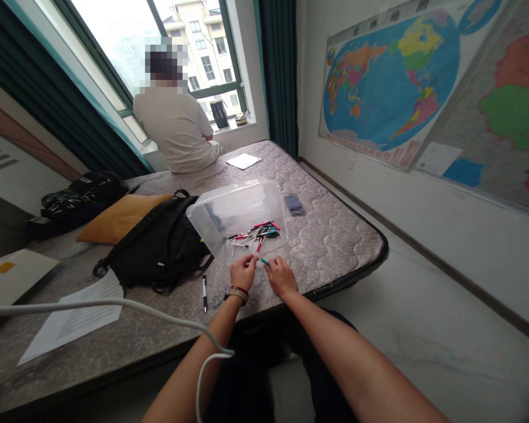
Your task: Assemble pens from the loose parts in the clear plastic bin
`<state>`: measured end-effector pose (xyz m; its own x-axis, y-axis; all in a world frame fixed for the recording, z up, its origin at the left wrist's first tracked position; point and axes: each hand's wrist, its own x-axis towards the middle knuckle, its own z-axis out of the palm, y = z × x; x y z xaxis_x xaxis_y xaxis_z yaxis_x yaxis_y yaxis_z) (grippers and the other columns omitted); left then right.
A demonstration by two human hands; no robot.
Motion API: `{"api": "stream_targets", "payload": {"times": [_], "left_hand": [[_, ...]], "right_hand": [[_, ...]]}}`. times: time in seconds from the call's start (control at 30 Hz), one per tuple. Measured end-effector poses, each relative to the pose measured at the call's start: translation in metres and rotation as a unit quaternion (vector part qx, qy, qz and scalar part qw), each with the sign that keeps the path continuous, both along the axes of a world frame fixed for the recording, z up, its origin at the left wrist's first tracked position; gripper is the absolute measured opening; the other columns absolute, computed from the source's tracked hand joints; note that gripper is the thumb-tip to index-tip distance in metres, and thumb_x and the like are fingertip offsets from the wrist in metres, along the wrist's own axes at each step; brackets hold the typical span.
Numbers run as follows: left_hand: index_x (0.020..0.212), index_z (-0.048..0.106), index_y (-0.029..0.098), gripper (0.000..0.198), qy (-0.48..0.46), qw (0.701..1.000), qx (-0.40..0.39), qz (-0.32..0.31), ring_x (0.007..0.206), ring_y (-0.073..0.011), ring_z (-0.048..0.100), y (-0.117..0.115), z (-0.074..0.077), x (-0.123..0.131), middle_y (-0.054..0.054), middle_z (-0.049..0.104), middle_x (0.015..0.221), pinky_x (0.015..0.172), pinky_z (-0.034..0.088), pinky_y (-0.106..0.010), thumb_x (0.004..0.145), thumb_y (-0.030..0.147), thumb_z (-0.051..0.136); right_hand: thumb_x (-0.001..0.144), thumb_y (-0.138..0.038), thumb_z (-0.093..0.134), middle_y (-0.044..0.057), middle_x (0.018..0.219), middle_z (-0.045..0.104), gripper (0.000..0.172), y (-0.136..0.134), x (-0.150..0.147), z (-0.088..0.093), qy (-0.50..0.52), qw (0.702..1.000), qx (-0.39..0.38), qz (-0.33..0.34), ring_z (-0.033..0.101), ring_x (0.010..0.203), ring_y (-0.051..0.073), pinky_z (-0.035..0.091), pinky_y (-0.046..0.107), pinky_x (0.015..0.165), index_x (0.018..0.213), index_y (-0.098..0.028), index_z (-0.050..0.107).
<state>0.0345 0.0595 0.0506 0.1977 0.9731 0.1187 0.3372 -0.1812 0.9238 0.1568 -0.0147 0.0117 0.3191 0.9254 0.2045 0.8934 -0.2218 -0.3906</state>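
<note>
Quilted mattress [335,235] beneath a slim, straight, teal pen [264,262].

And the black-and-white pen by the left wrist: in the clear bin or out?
Out: the pen lies on the mattress, outside the bin.

The bin [251,197] is showing translucent plastic with a glossy skin, and the teal pen [264,262] is looking smooth and plastic too. The mattress [335,235] is presenting quilted, puckered cloth, while the backpack [154,249] is showing matt fabric and the cushion [123,216] is giving off a satiny sheen. The printed sheet [90,308] is looking like matt paper, and the floor [423,335] is gleaming like polished stone.
</note>
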Motion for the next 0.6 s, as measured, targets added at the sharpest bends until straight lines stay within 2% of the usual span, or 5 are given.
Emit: {"api": "stream_targets", "payload": {"times": [0.43, 0.6], "left_hand": [[0.088, 0.072, 0.018, 0.031, -0.058, 0.998, -0.023, -0.01, 0.061, -0.0159, 0.069, -0.0073, 0.0011, 0.005, -0.007, 0.074, 0.086, 0.056, 0.052, -0.025, 0.075, 0.047, 0.07], [0.1, 0.072, 0.019, 0.035, -0.089, 0.995, -0.04, -0.036, 0.073, -0.0196, 0.071, -0.01, -0.0021, -0.0033, -0.01, 0.074, 0.098, 0.066, 0.057, -0.031, 0.075, 0.044, 0.072]], "right_hand": [[0.101, -0.041, 0.043, 0.007, 0.103, 0.059, 0.027, -0.0006, -0.0005, 0.0013, -0.006, 1.0, 0.0, -0.002, 0.055, 0.097, 0.019, 0.04, 0.029, 0.081, 0.105, -0.023, 0.062], [0.101, -0.04, 0.043, 0.006, 0.102, 0.059, 0.026, 0.0, -0.0009, -0.0013, -0.005, 1.0, 0.013, 0.0, 0.056, 0.095, 0.019, 0.039, 0.028, 0.08, 0.104, -0.023, 0.062]]}}
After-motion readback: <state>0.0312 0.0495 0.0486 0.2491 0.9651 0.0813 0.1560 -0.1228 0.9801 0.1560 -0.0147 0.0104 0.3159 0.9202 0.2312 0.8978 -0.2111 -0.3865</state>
